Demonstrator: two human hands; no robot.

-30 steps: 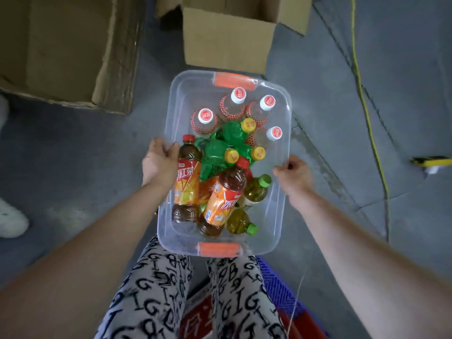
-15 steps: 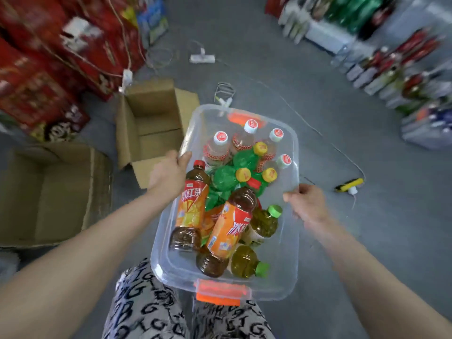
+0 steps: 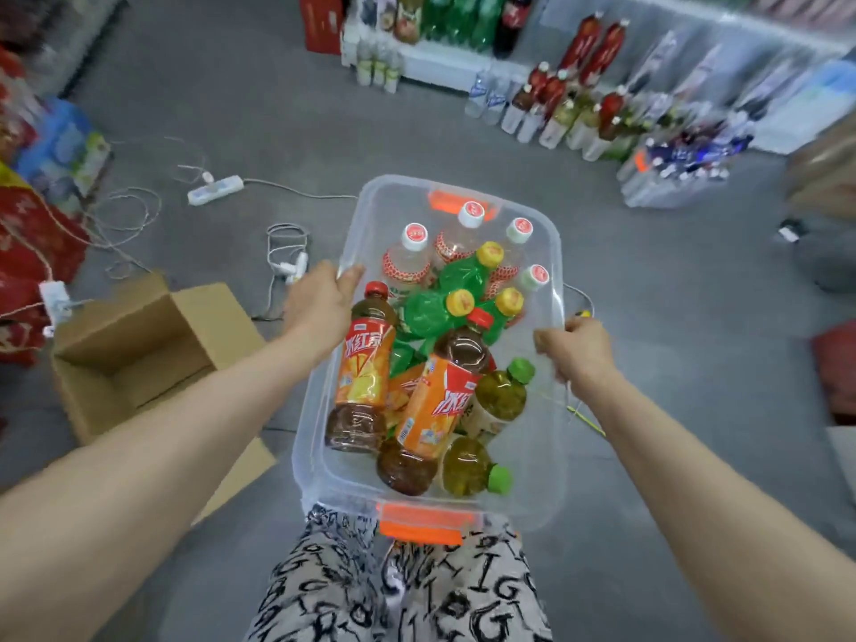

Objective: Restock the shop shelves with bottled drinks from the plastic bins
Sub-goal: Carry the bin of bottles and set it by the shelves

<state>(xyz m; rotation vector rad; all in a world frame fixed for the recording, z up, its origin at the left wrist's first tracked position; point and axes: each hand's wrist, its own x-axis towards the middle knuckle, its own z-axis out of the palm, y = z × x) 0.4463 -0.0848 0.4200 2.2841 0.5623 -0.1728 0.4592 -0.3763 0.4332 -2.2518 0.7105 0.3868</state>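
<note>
Holding a clear rectangular plastic bin with orange clip handles out in front of the body, a person stands on a grey floor, seen from above through their own eyes. The left hand grips the bin's left long edge about halfway along, with the thumb hooked over the rim. The right hand grips the opposite long edge, its fingers curled tight around the rim. The bin hangs between the two hands, above the person's black-and-white letter-print trousers.

The bin is full of drinks. Four clear bottles with white-and-red caps stand along its far edge. Green plastic bottles with yellow caps lie in the middle. Near the left edge, just beside the left hand, lies a brown iced-tea bottle with an orange label and red cap. A second iced-tea bottle of the same kind lies next to it. Two yellow-green tea bottles with green caps lie toward the near right corner, close to the right hand.

On the floor to the left sits an open brown cardboard box, with a white power strip and loose cables beyond it. Rows of bottled drinks stand at the far right, blurred.
</note>
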